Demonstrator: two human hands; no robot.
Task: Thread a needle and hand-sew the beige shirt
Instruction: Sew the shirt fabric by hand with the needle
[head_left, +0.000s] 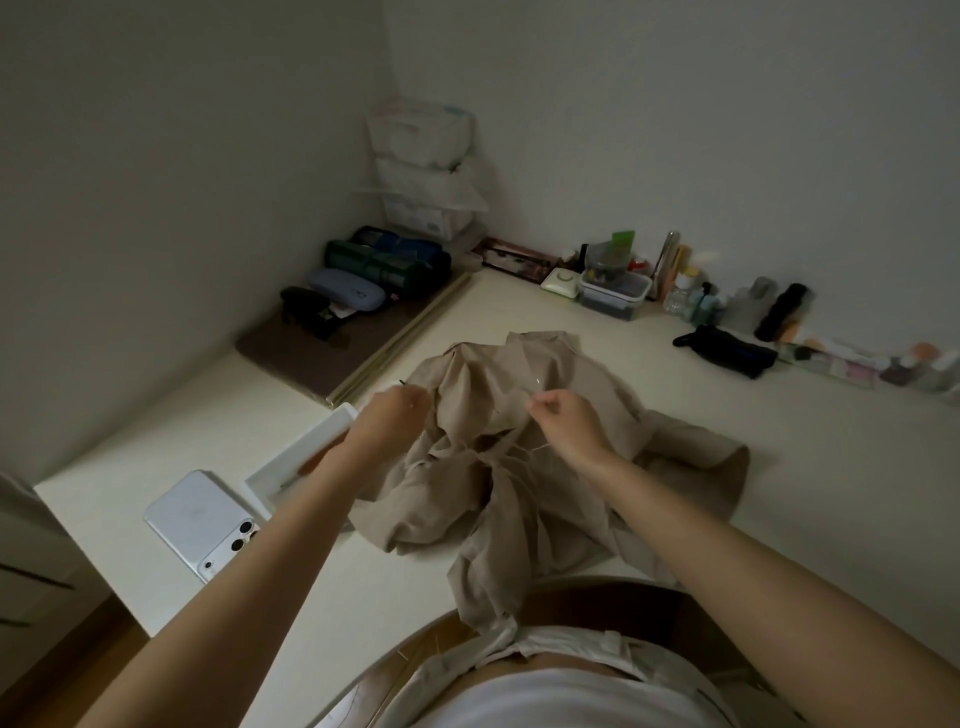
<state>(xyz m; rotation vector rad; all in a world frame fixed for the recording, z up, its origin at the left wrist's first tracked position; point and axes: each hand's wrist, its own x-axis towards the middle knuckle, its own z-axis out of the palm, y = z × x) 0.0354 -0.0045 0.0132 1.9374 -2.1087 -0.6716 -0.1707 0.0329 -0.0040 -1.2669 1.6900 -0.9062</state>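
Lying crumpled mid-table, the beige shirt (519, 467) spills over the near edge into the person's lap. The right hand (569, 423) pinches what looks like the needle (538, 384), a bright sliver standing nearly upright above the cloth. The left hand (390, 415) sits level with it, apart to the left, fingers curled on a thin dark tip (402, 383); whether that is thread, I cannot tell. A pale thread (540, 448) trails under the right wrist. Between the 2 hands the air is open. A white tray (311, 447) and a phone (197, 519) crowd the left arm's side.
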